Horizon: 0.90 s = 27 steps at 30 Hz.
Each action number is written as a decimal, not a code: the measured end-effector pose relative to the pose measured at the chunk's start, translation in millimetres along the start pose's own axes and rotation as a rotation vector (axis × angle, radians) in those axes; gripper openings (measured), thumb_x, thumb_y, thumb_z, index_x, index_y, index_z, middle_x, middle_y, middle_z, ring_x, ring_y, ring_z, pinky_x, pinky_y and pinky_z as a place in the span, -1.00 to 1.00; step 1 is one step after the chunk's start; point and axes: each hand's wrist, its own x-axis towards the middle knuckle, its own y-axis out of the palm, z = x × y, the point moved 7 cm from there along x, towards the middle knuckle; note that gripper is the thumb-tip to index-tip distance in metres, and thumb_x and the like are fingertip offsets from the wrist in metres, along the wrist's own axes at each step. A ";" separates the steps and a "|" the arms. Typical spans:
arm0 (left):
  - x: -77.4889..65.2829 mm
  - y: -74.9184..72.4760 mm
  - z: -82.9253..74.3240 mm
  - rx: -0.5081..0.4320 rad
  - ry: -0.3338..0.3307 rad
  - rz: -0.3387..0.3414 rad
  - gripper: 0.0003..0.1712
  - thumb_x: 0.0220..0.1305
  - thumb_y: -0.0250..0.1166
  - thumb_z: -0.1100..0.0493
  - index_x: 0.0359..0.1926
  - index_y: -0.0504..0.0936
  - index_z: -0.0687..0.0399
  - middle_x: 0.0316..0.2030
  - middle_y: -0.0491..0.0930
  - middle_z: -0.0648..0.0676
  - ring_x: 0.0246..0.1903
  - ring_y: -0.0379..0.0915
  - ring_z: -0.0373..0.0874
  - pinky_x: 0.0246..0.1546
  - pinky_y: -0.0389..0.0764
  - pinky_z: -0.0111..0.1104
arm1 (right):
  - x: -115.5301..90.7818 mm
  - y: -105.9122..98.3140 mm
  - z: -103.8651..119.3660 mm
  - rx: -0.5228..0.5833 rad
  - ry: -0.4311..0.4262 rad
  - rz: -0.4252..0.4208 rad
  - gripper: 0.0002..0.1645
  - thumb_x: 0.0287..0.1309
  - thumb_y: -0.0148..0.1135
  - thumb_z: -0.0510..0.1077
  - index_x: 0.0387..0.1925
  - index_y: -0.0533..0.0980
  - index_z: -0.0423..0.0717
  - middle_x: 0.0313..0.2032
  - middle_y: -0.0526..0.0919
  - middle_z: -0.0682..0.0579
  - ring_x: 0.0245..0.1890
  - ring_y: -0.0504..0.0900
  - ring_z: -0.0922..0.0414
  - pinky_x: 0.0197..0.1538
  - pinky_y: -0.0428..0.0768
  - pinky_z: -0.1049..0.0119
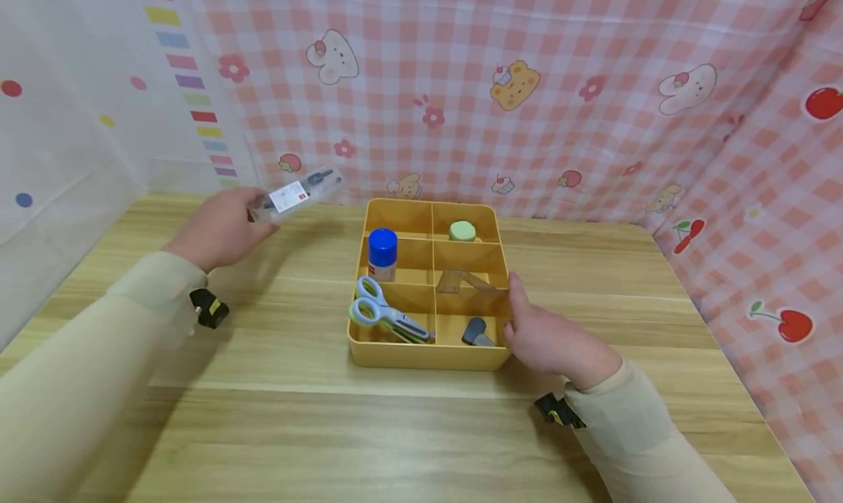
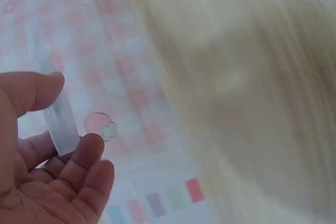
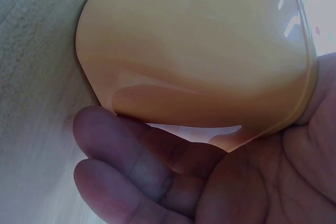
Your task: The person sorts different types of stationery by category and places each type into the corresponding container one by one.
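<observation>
My left hand [image 1: 220,225] holds a clear plastic case [image 1: 306,195] with a white label above the table, left of the box. A dark drawing compass seems to lie inside it. In the left wrist view, the thumb and fingers pinch the case [image 2: 62,124] edge-on. My right hand [image 1: 556,338] grips the right wall of a yellow divided organizer box [image 1: 428,356], thumb at its rim. The right wrist view shows bent fingers [image 3: 121,156] against the lower part of the box wall [image 3: 194,40].
Inside the box are a blue-capped glue stick [image 1: 383,250], scissors [image 1: 385,313], a pale green rounded item [image 1: 462,231], brownish translucent pieces [image 1: 461,281] and a dark-headed item [image 1: 476,331]. Pink checked cloth [image 1: 461,144] hangs behind the wooden table [image 1: 329,430].
</observation>
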 end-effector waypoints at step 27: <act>6.5 14.6 -86.3 0.110 0.167 0.048 -0.26 0.46 0.33 0.08 0.55 0.34 0.16 0.37 0.41 0.32 0.17 0.45 0.23 0.32 0.49 0.16 | 0.3 0.2 -3.1 -0.003 0.008 0.000 0.04 0.52 -0.14 -0.08 0.62 -0.57 -0.24 -0.20 0.69 -0.19 -0.45 0.59 0.07 -0.33 0.51 0.19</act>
